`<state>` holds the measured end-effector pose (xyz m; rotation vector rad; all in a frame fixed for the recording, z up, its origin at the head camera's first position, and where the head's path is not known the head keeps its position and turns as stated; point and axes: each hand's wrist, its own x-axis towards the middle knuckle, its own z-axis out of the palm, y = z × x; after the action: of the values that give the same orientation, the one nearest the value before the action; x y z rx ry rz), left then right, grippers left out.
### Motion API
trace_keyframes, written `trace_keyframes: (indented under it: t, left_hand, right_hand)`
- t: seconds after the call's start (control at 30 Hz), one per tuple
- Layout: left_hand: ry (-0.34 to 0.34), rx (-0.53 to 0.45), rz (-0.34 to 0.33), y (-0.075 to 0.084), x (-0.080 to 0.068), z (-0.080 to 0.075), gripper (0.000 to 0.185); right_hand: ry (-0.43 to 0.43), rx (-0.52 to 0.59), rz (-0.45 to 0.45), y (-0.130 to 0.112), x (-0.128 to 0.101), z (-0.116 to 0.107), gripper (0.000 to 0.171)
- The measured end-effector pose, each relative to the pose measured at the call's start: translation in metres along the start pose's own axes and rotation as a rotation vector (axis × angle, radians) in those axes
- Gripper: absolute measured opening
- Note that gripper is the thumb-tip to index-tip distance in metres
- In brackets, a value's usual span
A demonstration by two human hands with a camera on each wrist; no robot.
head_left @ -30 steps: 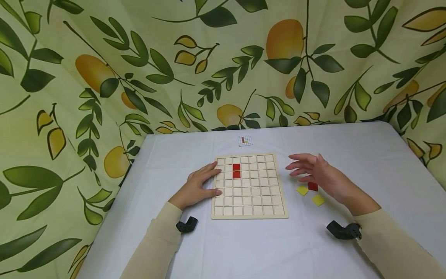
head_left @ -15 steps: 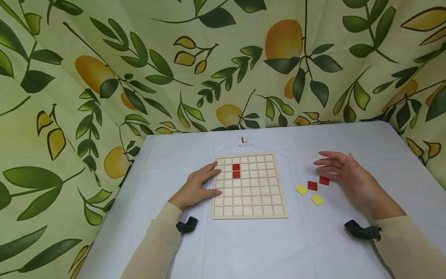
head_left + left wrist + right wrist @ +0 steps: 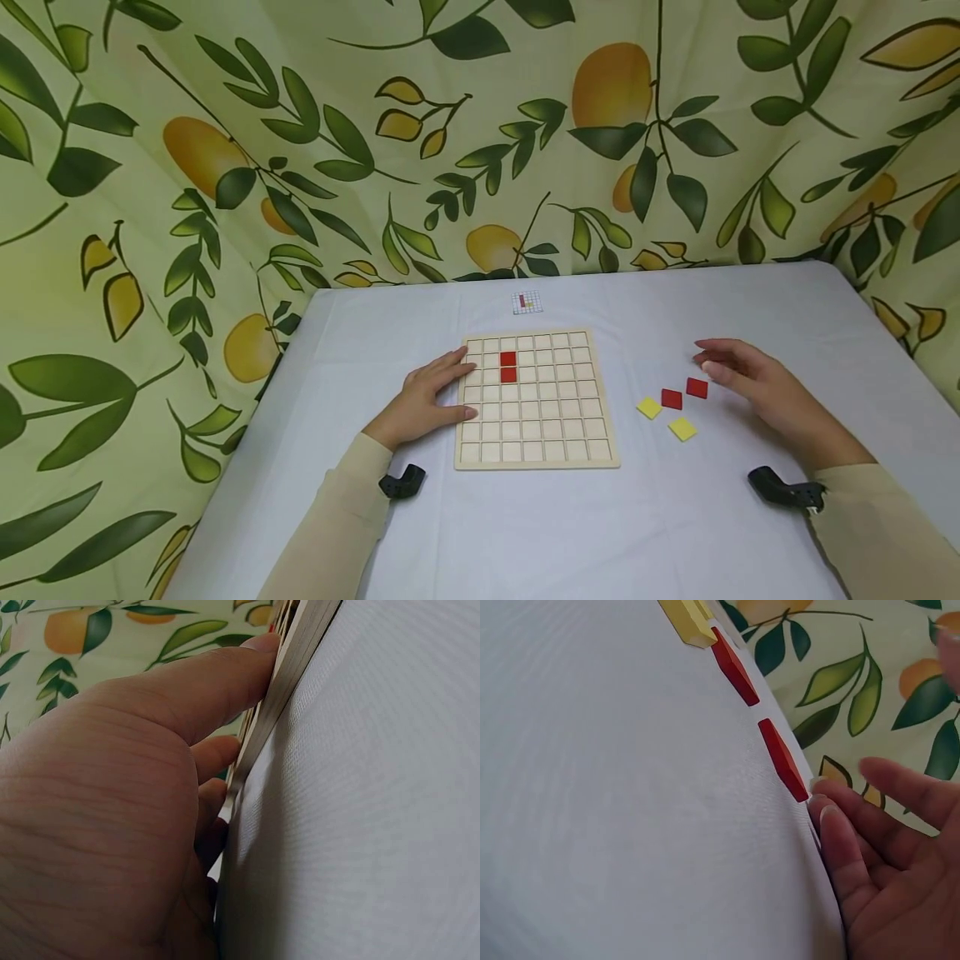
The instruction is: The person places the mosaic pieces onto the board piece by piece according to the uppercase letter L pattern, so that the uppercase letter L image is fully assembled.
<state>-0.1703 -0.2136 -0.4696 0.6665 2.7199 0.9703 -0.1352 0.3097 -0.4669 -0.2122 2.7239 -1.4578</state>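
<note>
A wooden grid board (image 3: 540,408) lies flat, with two red square tiles (image 3: 508,367) set one above the other in its cells. My left hand (image 3: 422,402) rests on the board's left edge, its fingers and thumb extended onto the rim. To the right of the board lie two loose red tiles (image 3: 697,388) and two yellow tiles (image 3: 682,429). My right hand (image 3: 765,392) is just right of the farther red tile, fingers loosely bent and holding nothing. In the right wrist view its fingertips are close to a red tile (image 3: 783,760); whether they touch it I cannot tell.
Behind the board lies a small card (image 3: 527,302) printed with a coloured grid. A white cloth (image 3: 570,533) covers the table. Beyond its far edge hangs a curtain (image 3: 420,208) patterned with leaves and fruit. Each wrist carries a black device (image 3: 786,490).
My right hand has moved right, away from the board, uncovering the second loose red tile, then turned and lowered beside it. My left hand has stayed on the board's edge.
</note>
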Motion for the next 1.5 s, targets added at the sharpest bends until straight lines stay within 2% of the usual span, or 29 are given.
trace_keyframes:
  t: [0.1,0.2,0.37,0.5,0.77,1.1,1.3,1.5]
  left_hand:
    - [0.001,-0.001,-0.003,0.000,0.000,0.000,0.083]
    - [0.003,-0.001,-0.001,-0.001,0.000,0.001,0.082]
    - [0.007,0.004,-0.003,0.000,0.001,0.001,0.082]
    - [0.008,0.009,-0.006,-0.001,0.001,0.001,0.082]
    - [0.006,0.011,-0.007,-0.001,0.001,0.001,0.082]
    - [0.003,0.007,-0.008,-0.001,0.001,0.001,0.082]
    - [0.002,0.006,-0.015,-0.001,0.001,0.002,0.082]
    - [-0.001,0.009,-0.005,0.000,0.001,-0.001,0.082]
  right_hand:
    - [-0.030,-0.052,0.004,0.000,0.001,0.001,0.053]
    - [-0.044,-0.091,-0.035,0.000,0.000,0.001,0.043]
    - [-0.041,-0.161,-0.093,0.000,0.001,0.002,0.027]
    - [-0.033,-0.183,-0.108,-0.001,0.002,0.005,0.022]
    - [0.013,-0.163,-0.057,-0.004,0.000,0.010,0.025]
    - [0.083,-0.150,-0.071,-0.017,-0.001,0.020,0.019]
    - [0.080,-0.092,-0.084,-0.028,-0.003,0.024,0.015]
    - [0.031,0.011,-0.094,-0.043,-0.003,0.031,0.016]
